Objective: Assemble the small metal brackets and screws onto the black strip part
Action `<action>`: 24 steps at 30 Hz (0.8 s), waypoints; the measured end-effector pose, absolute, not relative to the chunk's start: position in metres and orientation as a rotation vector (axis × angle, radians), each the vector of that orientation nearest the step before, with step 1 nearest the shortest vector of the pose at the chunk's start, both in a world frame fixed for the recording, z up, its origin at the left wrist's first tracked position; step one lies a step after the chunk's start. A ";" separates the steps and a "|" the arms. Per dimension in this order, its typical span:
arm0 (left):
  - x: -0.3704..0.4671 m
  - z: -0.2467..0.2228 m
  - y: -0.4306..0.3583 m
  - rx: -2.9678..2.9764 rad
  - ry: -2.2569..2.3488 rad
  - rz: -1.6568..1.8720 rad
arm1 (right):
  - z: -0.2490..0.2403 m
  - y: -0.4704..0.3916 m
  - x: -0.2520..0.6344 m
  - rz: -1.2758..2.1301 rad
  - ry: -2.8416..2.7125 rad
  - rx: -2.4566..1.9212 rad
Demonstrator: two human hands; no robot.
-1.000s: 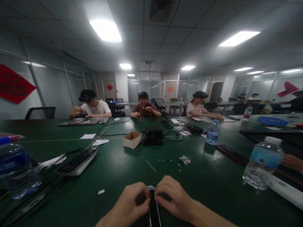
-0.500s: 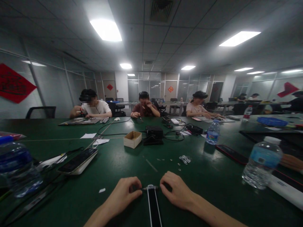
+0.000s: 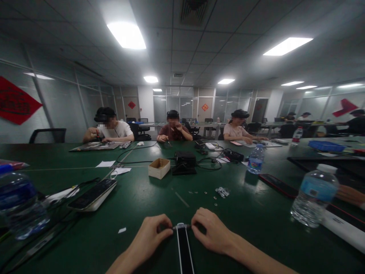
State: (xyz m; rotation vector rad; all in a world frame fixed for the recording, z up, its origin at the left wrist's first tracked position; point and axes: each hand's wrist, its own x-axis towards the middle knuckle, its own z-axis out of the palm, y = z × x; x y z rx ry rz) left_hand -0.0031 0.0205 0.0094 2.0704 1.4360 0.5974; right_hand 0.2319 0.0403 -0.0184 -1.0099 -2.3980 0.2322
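Observation:
A long black strip with white edges lies at the near edge of the table, pointing away from me. Across its far end runs a small metal crosspiece. My left hand pinches the left end of that crosspiece between thumb and fingers. At the opposite end, the thumb and index finger of my right hand are closed on the crosspiece's right tip. Fingertips hide both ends. Beyond my right hand lie several small metal parts and tiny rings.
Water bottles stand at left and right. Further items are a phone-like device, an open cardboard box, a black stand and cables. Several people sit across the table; another person's hand shows at right.
My right hand has shifted slightly left, so its fingertips now meet the crosspiece's end. My left hand has edged right, closer to the strip. The strip has stayed nearly still.

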 end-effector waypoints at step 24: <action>0.003 0.009 0.019 1.975 1.504 0.637 | -0.015 0.039 0.232 0.326 -2.435 -1.058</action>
